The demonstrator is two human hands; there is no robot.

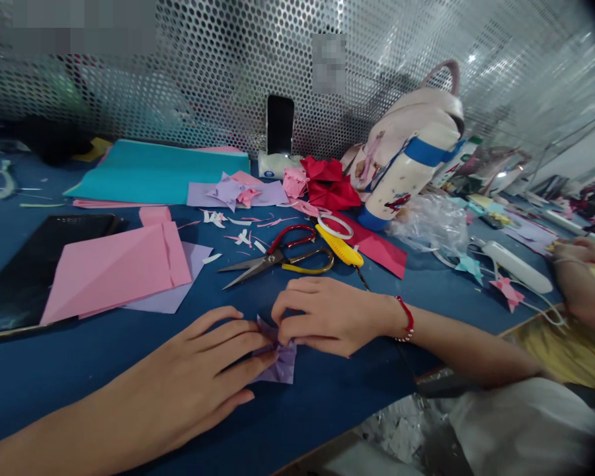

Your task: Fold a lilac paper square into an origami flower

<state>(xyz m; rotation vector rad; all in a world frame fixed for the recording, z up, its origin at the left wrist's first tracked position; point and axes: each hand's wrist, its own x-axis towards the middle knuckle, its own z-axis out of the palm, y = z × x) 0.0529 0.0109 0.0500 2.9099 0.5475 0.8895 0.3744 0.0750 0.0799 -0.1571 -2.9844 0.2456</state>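
Observation:
A small folded piece of purple paper [283, 367] lies on the blue table, partly hidden under my fingers. My left hand [208, 373] rests with its fingers stretched out, the tips pressing on the paper's left side. From the right, my right hand [327, 314] has its fingers curled and pinches the paper's upper edge; a red beaded bracelet is on that wrist. Just beyond the hands lie scissors [272, 259] with red and yellow handles, blades pointing left. Beside them is a yellow cutter [340, 246].
Pink sheets [119, 268] overlap a dark tablet [39, 258] at left. Behind are turquoise paper [163, 172], folded purple [227, 192] and red paper [330, 184], and a phone [280, 125]. A bottle [409, 175] leans by a backpack [401, 119]. Another person's hand [582, 258] is far right.

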